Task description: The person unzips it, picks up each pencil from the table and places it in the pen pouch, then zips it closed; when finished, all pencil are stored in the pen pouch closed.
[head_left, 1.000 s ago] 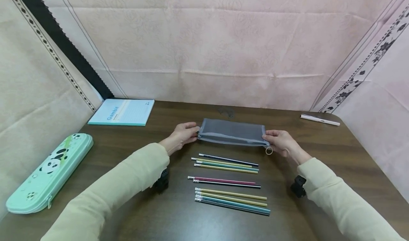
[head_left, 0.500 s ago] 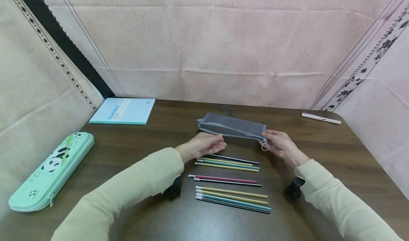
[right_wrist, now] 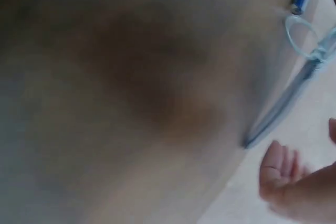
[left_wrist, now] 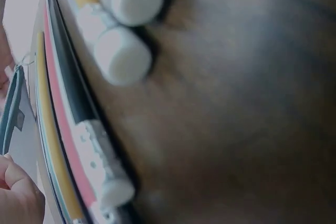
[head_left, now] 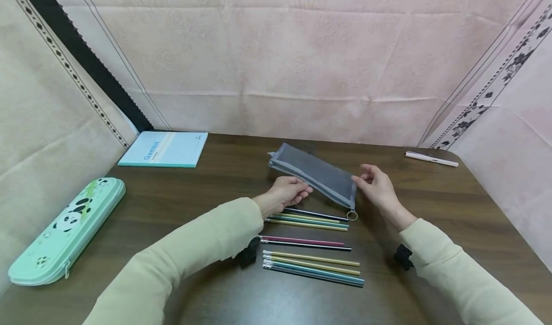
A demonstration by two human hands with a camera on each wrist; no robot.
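A grey-blue zippered mesh pouch [head_left: 316,174] is tilted above the table, its right end lower than its left. My left hand [head_left: 286,191] pinches its near zipper edge. At the pouch's right end, my right hand [head_left: 380,188] is loosely spread with nothing gripped; its thumb lies close to the edge, and I cannot tell if it touches. A ring [head_left: 351,215] hangs from the pouch's lower right corner. Below lie pencils in groups: several [head_left: 312,222] partly under my left hand, a pink and a black one [head_left: 302,242], and several gold and blue ones [head_left: 312,267].
A mint panda pencil case [head_left: 66,231] lies at the left side of the table. Behind it is a light-blue notebook [head_left: 164,149]. A white pen [head_left: 431,159] rests at the back right. Cloth curtains [head_left: 276,66] enclose the table's back and sides.
My left hand has left the pouch's left end and taken its near edge, further right. The pouch has turned, its right end swinging nearer. My right hand has loosened its hold on that corner.
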